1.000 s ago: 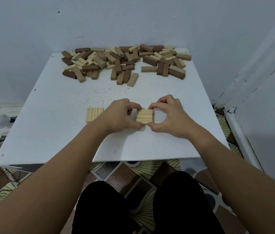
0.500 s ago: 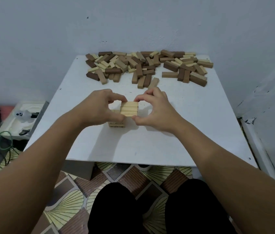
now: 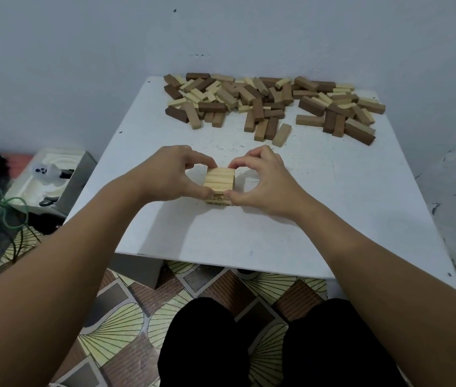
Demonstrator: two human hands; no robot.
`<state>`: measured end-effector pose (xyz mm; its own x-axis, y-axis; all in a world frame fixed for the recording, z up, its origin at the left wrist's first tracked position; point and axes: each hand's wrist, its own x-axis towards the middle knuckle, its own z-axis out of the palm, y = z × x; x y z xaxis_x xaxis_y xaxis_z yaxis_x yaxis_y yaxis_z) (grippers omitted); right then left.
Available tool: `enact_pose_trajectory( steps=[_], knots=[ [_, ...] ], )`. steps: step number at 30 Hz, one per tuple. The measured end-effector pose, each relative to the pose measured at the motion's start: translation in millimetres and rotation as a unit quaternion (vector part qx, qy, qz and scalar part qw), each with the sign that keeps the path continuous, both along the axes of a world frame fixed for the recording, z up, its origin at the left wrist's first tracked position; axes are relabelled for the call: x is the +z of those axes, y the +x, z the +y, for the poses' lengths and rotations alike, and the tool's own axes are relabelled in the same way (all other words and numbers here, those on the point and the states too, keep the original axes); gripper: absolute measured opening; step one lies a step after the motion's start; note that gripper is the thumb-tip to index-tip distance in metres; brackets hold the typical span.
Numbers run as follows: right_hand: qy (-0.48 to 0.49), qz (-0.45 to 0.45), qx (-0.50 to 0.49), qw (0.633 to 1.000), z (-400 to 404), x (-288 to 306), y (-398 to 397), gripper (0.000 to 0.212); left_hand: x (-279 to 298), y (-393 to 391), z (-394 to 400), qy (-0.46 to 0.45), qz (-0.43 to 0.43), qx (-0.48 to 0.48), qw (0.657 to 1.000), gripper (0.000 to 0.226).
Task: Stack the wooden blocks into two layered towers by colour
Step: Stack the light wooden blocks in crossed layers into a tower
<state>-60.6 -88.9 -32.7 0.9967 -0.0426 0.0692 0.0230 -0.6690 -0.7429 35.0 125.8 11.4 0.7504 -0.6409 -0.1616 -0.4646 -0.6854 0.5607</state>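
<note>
- Since a second ago, my left hand and right hand carried the pale three-block layer onto the layer at nine o'clock.
- Fingers pinch both ends — I should square edges before letting go.

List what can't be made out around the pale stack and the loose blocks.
- Head view: lower layer of the pale stack, mostly hidden by the left hand and right hand.
- Head view: block count in the pile, overlapping and too small.

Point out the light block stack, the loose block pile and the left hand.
light block stack [image 3: 219,178], head view, top layer.
loose block pile [image 3: 266,100], head view, middle.
left hand [image 3: 169,177], head view, back.
</note>
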Motion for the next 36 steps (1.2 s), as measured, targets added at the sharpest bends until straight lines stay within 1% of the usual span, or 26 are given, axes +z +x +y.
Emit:
enact_pose_trajectory(
  steps=[6, 17, 28, 36],
  knots=[
    [0.021, 0.012, -0.004, 1.0, -0.6, 2.7, 1.4, 0.05, 0.0, 5.0, 1.4, -0.011, 0.012, 0.002, 1.0, 0.053],
    [0.036, 0.012, -0.003, 0.999, -0.6, -5.6, -2.7, 0.047, -5.2, 5.5, 2.9, -0.008, 0.003, -0.01, 1.0, 0.053],
    [0.047, 0.027, 0.001, 0.999, -3.1, -9.4, -1.8, 0.046, -6.1, 6.7, 0.3, 0.023, -0.011, -0.018, 1.0, 0.056],
    [0.061, 0.032, -0.001, 0.998, -3.7, -14.5, -2.3, 0.05, -4.8, 4.6, -1.1, 0.013, 0.003, -0.016, 1.0, 0.052]
  ],
)
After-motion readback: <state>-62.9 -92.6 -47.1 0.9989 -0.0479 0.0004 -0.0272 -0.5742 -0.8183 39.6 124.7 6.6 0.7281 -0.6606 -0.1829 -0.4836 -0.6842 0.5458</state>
